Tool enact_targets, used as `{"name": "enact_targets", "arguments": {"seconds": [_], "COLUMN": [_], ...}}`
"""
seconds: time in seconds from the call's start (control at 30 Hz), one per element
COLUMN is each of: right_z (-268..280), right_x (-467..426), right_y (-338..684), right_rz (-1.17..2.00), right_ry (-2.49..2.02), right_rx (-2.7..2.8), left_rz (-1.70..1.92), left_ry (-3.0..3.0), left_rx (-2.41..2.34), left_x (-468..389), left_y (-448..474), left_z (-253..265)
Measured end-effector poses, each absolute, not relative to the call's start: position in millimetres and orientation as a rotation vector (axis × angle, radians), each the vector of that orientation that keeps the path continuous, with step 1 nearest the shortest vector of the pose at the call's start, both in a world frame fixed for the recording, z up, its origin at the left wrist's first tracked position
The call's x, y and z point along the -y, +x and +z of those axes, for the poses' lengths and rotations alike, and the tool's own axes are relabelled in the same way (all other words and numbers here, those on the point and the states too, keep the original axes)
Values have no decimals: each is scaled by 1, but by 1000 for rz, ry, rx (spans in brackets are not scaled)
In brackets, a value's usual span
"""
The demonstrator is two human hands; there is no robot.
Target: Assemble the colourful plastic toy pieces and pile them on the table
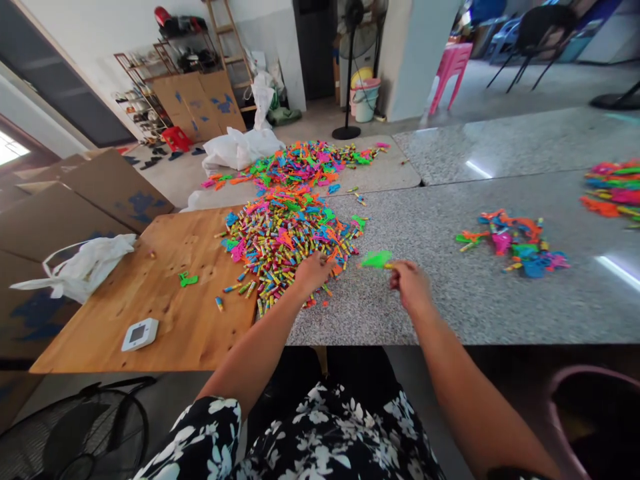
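Note:
My right hand [413,285] is closed in a pinch on the yellow end of a small tube, and a bright green plastic toy [376,259], blurred, sticks out from it to the left. My left hand [313,272] rests at the right edge of a big pile of small printed tubes [273,250]. Its fingertips are drawn together beside an orange plastic piece [339,260]; whatever they pinch is hidden. Colourful plastic toys in pink, blue, green and orange lie among the tubes. Behind it spreads a second heap of coloured toys [305,163].
On the speckled stone table [360,320], a small toy cluster [525,243] lies to the right, with another heap [615,190] beyond. The wooden board [185,333] holds a white digital device [140,333], a green toy gun [188,279] and a white plastic bag [93,263].

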State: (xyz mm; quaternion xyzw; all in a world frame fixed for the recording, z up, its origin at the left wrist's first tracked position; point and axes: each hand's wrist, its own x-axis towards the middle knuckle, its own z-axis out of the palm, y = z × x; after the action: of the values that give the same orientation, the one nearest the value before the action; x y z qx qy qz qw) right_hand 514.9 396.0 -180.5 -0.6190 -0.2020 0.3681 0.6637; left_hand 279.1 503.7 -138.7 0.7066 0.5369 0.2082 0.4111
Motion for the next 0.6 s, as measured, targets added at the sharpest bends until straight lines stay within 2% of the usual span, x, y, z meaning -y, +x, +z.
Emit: {"name": "enact_targets", "arguments": {"seconds": [0.07, 0.13, 0.27, 0.37, 0.5, 0.6], "right_z": [-181, -178, -165, -157, -160, -160], "right_x": [-400, -409, -439, -463, -495, -507], "right_y": [551, 572, 547, 504, 478, 475], "right_rz": [589, 480, 655, 655, 617, 673], "right_ry": [-1329, -1289, -1813, -1990, -2176, -2248], "right_rx": [231, 182, 800, 1042, 1224, 1292], "left_rz": [559, 453, 176, 90, 301, 539], "left_ry": [1981, 2189, 2430, 2490, 2449, 2080], "left_rx": [-1534, -1602, -1569, -1510, -1431, -1514], "left_x": [-514, -520, -519, -517, -527, -529], "left_y": [281, 286, 300, 304, 294, 279], "left_z": [-143, -147, -152, -154, -164, -165]}}
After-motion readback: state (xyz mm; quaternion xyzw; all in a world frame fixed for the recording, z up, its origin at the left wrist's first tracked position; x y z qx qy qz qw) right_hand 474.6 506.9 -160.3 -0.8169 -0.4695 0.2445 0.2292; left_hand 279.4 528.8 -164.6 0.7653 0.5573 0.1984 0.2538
